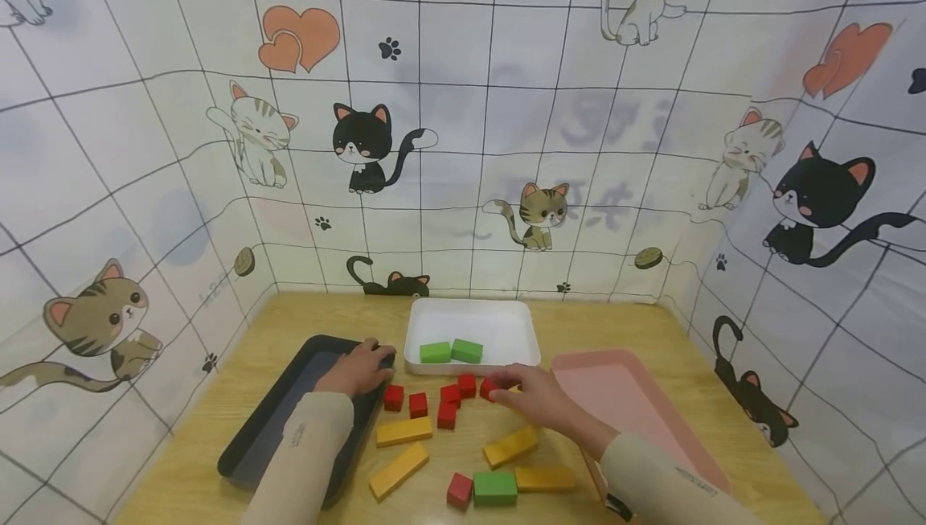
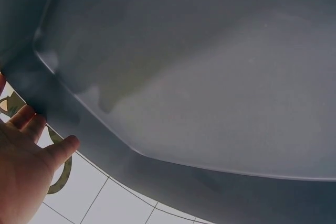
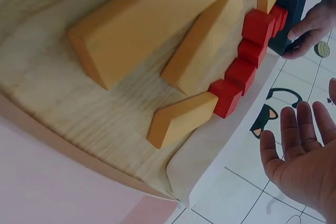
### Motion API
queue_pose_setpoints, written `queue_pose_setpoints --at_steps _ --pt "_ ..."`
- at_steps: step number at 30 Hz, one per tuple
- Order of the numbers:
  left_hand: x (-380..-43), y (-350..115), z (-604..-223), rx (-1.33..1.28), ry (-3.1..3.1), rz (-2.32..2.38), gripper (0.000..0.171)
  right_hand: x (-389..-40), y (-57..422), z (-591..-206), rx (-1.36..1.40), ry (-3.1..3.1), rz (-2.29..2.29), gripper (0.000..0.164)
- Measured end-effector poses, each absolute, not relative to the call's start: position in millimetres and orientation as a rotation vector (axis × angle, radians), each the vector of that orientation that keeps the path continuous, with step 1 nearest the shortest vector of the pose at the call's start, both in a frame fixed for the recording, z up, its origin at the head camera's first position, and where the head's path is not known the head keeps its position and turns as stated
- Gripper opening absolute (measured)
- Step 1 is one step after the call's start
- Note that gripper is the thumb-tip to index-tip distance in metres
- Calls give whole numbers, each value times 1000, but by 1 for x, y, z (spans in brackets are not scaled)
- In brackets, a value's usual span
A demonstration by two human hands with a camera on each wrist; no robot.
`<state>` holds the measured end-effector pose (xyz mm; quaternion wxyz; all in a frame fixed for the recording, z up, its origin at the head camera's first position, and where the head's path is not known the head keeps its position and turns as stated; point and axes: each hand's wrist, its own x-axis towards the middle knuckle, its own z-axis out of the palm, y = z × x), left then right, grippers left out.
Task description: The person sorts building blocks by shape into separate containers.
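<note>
My left hand (image 1: 356,368) rests at the far right corner of the dark tray (image 1: 235,461), fingers at the rim. In the left wrist view its fingertips (image 2: 67,144) overlap the tray's edge. My right hand (image 1: 535,400) hovers over the far row of blocks, its fingertips overlapping a red cube (image 1: 487,389) in the head view. The right wrist view shows that hand (image 3: 310,166) with relaxed, spread fingers and nothing in it. A yellow-orange bar (image 3: 181,119) lies beside the end red cube (image 3: 226,98), partly hidden by the hand in the head view.
A white tray (image 1: 470,316) at the back holds two green blocks (image 1: 435,353). The pink tray (image 1: 600,380) lies on the right, under my right forearm. Several red cubes (image 1: 418,405) and yellow-orange bars (image 1: 403,432) are scattered between the trays. Nearer me lies another green block (image 1: 495,489).
</note>
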<state>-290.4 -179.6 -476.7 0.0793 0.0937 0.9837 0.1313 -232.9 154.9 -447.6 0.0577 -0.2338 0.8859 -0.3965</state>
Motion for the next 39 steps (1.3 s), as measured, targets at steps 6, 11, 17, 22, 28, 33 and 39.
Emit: queue_pose_setpoints --at_steps 6,11,17,22,28,33,39 --pt "-290 -178 -473 287 2945 396 45 -216 166 -449 -797 2636 -1212 29" --pt "-290 -178 -471 294 2941 393 45 -204 173 -453 -760 2589 -1188 31" --pt "-293 -179 -472 279 2940 410 46 -196 174 -464 -700 2558 -1131 30" --pt "-291 -179 -474 278 2941 402 46 -188 175 -474 -650 2514 -1107 27" --pt "-288 -176 -476 289 2927 439 45 -178 181 -485 -691 2496 -1080 26" --pt "-288 -178 -477 272 2945 407 44 -175 182 -493 -749 2484 -1043 27" --pt "-287 -179 -474 278 2940 420 45 -175 178 -501 -766 2458 -999 26"
